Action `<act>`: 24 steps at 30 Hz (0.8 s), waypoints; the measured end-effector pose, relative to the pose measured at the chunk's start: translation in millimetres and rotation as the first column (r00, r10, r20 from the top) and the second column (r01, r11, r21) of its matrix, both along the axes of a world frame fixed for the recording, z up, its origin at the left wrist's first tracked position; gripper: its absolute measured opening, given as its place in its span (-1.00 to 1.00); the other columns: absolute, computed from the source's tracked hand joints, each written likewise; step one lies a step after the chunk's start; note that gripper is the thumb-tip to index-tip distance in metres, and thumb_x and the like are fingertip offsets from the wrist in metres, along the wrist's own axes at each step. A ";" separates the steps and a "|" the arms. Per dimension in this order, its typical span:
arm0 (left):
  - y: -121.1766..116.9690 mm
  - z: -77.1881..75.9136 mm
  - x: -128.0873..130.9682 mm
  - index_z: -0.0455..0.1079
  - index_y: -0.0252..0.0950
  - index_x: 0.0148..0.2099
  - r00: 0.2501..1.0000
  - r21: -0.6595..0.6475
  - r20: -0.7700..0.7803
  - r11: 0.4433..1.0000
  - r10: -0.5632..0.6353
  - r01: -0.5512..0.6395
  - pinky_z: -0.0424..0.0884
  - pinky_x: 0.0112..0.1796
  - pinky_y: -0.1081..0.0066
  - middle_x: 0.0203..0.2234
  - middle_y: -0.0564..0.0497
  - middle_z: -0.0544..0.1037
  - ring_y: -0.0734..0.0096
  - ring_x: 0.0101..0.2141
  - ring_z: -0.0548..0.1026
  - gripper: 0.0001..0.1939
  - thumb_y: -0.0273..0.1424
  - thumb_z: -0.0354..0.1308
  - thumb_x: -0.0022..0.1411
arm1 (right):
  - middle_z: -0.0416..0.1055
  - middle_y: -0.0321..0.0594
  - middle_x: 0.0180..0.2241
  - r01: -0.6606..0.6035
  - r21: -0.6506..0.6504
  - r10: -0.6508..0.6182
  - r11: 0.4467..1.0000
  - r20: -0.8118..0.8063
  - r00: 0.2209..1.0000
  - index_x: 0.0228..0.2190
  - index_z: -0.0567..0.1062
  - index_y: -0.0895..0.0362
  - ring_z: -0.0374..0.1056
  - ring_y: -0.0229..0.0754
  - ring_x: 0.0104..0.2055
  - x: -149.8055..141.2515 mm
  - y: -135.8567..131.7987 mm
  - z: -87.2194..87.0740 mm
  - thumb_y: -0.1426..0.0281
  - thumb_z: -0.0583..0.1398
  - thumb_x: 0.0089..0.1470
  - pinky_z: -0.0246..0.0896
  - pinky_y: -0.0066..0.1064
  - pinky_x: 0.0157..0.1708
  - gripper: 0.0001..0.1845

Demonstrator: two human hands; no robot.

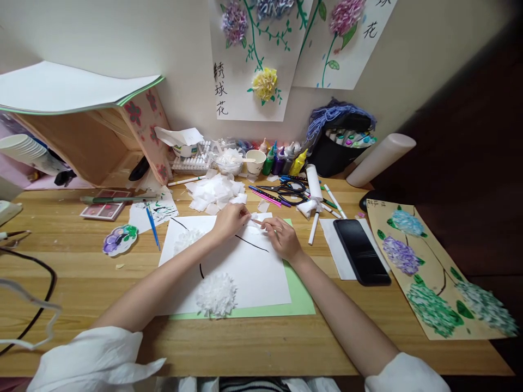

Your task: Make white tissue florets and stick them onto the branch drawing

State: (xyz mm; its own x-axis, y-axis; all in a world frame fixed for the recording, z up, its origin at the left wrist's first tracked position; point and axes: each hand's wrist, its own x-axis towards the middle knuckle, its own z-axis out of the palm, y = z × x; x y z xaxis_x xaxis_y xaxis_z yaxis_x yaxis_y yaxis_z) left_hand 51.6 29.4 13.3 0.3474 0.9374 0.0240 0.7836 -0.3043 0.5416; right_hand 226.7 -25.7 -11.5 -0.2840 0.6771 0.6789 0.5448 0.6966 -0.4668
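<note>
A white sheet [261, 277] lies on green paper [300, 296], with drawn black lines and two fluffy white paper flowers on it. One flower [216, 295] sits near the lower edge; the other flower [188, 239] is partly behind my left forearm. Over the sheet's upper part, my left hand [232, 222] is closed in a pinch, its fingertips meeting the end of a thin brownish stick [256, 221]. What it pinches is too small to tell. My right hand [283, 237] grips that stick from the other side. White paper bits show just under it.
Behind the hands lie a pile of white paper squares [214, 191], black scissors [286, 189] and several pens. Paint bottles [279, 160] and a paper cup [255, 162] line the wall. A phone [362, 251] and a finished flower picture [435, 272] lie right; a paint palette [120, 240] left.
</note>
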 end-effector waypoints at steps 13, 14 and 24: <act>1.4 1.3 1.0 0.42 -0.28 -0.31 1.000 -0.092 0.006 0.996 -0.010 0.011 0.26 -0.38 0.45 -0.35 0.00 0.57 0.35 -0.34 0.46 -0.85 -0.37 0.04 0.13 | 0.37 -0.22 -0.46 0.130 -0.094 -0.139 0.987 -0.096 0.986 -0.41 0.33 0.10 0.35 -0.23 -0.40 -7.5 -2.5 0.8 0.47 -0.07 0.20 0.25 -0.39 -0.38 -0.77; 1.7 1.4 1.4 0.42 -0.28 -0.32 1.000 -0.092 0.006 0.996 -0.010 0.011 0.26 -0.38 0.44 -0.35 0.00 0.57 0.35 -0.34 0.46 -0.84 -0.36 0.03 0.13 | 0.37 -0.22 -0.45 0.121 -0.079 -0.129 0.989 -0.100 0.987 -0.40 0.33 0.10 0.34 -0.23 -0.40 -6.7 -3.0 0.7 0.48 -0.07 0.20 0.26 -0.39 -0.38 -0.77; 2.0 -0.2 1.1 0.42 -0.27 -0.31 1.000 -0.090 0.002 0.996 -0.013 0.013 0.26 -0.39 0.44 -0.35 0.00 0.57 0.35 -0.34 0.47 -0.84 -0.36 0.03 0.13 | 0.38 -0.24 -0.48 0.135 -0.055 -0.140 0.989 -0.103 0.985 -0.42 0.34 0.10 0.35 -0.23 -0.42 -4.7 -2.7 1.8 0.49 -0.06 0.19 0.27 -0.37 -0.38 -0.77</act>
State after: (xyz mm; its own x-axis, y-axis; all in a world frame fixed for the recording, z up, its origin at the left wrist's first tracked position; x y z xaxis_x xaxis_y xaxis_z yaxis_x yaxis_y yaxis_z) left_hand 52.6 31.3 13.1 0.3596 0.9312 -0.0601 0.7793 -0.2643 0.5682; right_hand 222.0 -28.4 -9.7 -0.1133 0.7372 0.6661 0.5792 0.5937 -0.5586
